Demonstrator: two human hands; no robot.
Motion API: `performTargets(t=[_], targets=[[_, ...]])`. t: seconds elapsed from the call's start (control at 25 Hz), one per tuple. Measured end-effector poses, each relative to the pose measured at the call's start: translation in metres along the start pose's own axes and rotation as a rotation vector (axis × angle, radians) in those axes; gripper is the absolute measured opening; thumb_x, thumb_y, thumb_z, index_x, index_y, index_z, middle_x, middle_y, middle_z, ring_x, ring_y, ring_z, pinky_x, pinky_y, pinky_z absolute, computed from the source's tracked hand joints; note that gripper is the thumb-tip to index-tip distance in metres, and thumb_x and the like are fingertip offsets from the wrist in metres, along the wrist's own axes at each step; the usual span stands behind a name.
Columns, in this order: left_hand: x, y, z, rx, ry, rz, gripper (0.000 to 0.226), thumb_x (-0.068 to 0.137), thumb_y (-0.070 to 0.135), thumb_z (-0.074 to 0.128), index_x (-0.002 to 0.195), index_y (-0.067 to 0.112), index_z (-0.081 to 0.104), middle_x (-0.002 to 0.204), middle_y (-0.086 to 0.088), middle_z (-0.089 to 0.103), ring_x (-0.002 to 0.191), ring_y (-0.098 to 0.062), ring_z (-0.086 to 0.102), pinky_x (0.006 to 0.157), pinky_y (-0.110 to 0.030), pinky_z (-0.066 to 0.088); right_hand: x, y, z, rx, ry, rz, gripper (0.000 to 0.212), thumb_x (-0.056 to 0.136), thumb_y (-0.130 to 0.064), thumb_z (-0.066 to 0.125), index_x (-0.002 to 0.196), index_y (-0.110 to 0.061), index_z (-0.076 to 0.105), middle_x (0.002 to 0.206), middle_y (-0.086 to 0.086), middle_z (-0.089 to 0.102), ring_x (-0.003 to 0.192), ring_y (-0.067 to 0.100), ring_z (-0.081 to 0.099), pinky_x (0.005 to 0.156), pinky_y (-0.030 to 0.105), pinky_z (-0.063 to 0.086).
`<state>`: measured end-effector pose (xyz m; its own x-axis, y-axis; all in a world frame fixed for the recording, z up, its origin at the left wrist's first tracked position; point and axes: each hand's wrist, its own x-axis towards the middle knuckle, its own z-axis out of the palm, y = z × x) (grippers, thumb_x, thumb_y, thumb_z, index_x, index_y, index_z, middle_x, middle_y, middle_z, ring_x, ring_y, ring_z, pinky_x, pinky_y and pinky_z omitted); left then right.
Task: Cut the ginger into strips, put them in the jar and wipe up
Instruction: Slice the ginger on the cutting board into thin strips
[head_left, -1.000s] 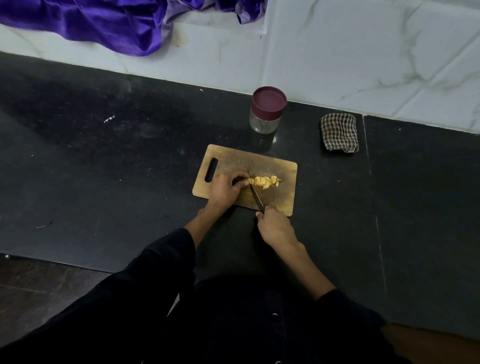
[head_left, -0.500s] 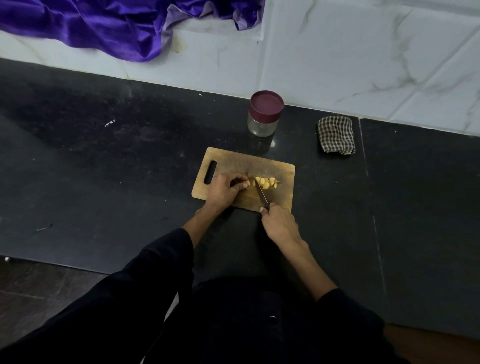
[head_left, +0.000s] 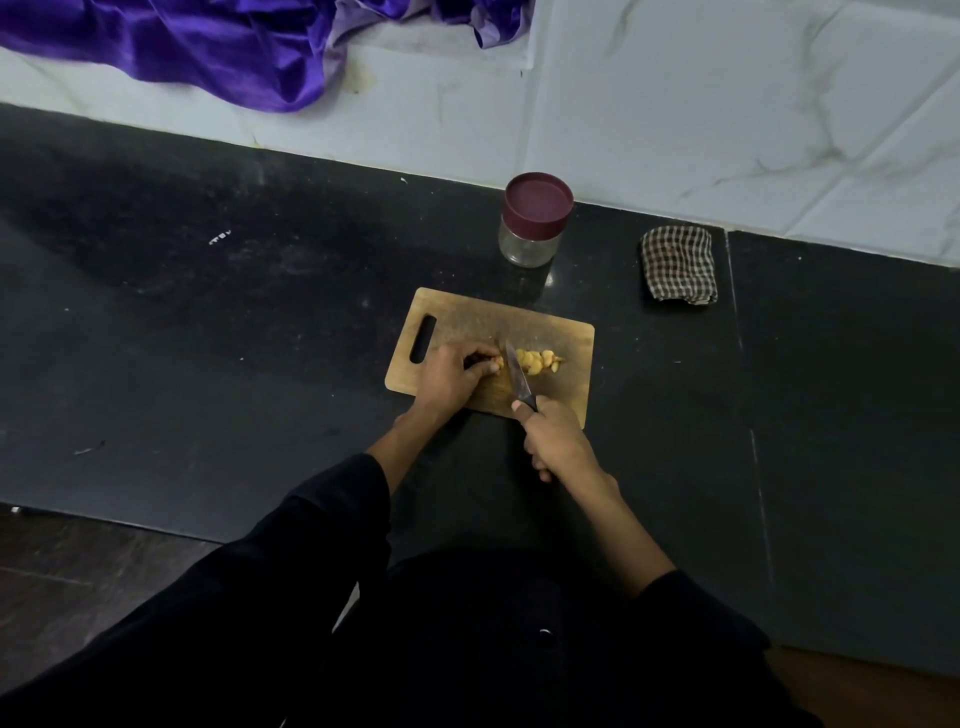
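Both hands on cutting board (head_left: 457, 317). Left hand (head_left: 451, 375) curls over uncut ginger; right hand (head_left: 555, 437) grips knife (head_left: 517, 375), blade beside sliced ginger (head_left: 538, 360) at board centre. Far: jar (head_left: 531, 242), maroon lid on. Far right: folded checked cloth (head_left: 678, 264) on dark counter (head_left: 208, 332).

Dressed in dark, near-black clothing. Long sleeves (head_left: 332, 525) pushed up to about the elbow, forearms bare. Front of the garment (head_left: 509, 639) plain, with one small pale button (head_left: 545, 632). Left hand (head_left: 452, 376) and right hand (head_left: 558, 441) bare, no gloves.
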<state>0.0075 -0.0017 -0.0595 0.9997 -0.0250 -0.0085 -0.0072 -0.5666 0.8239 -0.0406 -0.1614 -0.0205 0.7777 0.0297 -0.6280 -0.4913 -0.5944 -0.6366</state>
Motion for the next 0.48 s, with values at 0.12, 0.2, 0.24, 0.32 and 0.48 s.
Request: performTargets(t=[0.12, 0.2, 0.24, 0.32, 0.48], targets=[[0.0, 0.0, 0.0, 0.0, 0.01, 0.019, 0.022, 0.083, 0.013, 0.07, 0.105, 0.012, 0.071, 0.106, 0.0, 0.07, 0.1, -0.009, 0.062, 0.088, -0.021, 0.048, 0.005, -0.004, 0.003, 0.002, 0.001, 0.001, 0.034, 0.105, -0.038, 0.041, 0.128, -0.015, 0.049, 0.072, 0.004, 0.053, 0.048, 0.014, 0.048, 0.041, 0.029, 0.041], [-0.001, 0.001, 0.001, -0.001, 0.022, 0.029, 0.022, 0.082, 0.013, 0.07, 0.104, 0.012, 0.071, 0.105, 0.0, 0.07, 0.098, -0.006, 0.061, 0.087, -0.018, 0.047, 0.008, -0.007, 0.004, -0.01, 0.007, -0.002, 0.033, 0.105, -0.038, 0.041, 0.125, -0.014, 0.051, 0.074, 0.006, 0.054, 0.048, 0.015, 0.05, 0.041, 0.029, 0.041], [-0.001, 0.001, 0.0, -0.002, 0.026, 0.032, 0.022, 0.082, 0.012, 0.07, 0.104, 0.012, 0.071, 0.105, 0.0, 0.07, 0.097, -0.005, 0.061, 0.086, -0.017, 0.046, 0.009, -0.007, 0.004, -0.017, 0.011, -0.007, 0.032, 0.105, -0.038, 0.041, 0.124, -0.013, 0.051, 0.075, 0.007, 0.054, 0.049, 0.016, 0.05, 0.04, 0.029, 0.041], [-0.001, 0.001, 0.0, 0.001, 0.027, 0.036, 0.021, 0.082, 0.012, 0.07, 0.104, 0.012, 0.071, 0.104, 0.001, 0.07, 0.097, -0.005, 0.061, 0.086, -0.016, 0.046, 0.011, -0.007, 0.005, -0.024, 0.017, -0.016, 0.032, 0.105, -0.037, 0.041, 0.123, -0.012, 0.051, 0.077, 0.008, 0.055, 0.049, 0.016, 0.051, 0.039, 0.028, 0.041], [-0.001, 0.0, 0.001, 0.008, 0.03, 0.034, 0.022, 0.083, 0.013, 0.07, 0.104, 0.011, 0.071, 0.104, 0.0, 0.071, 0.097, -0.007, 0.062, 0.086, -0.018, 0.047, 0.014, -0.007, 0.005, -0.036, 0.026, -0.022, 0.033, 0.105, -0.039, 0.041, 0.123, -0.013, 0.051, 0.085, 0.009, 0.055, 0.052, 0.017, 0.052, 0.04, 0.027, 0.041]])
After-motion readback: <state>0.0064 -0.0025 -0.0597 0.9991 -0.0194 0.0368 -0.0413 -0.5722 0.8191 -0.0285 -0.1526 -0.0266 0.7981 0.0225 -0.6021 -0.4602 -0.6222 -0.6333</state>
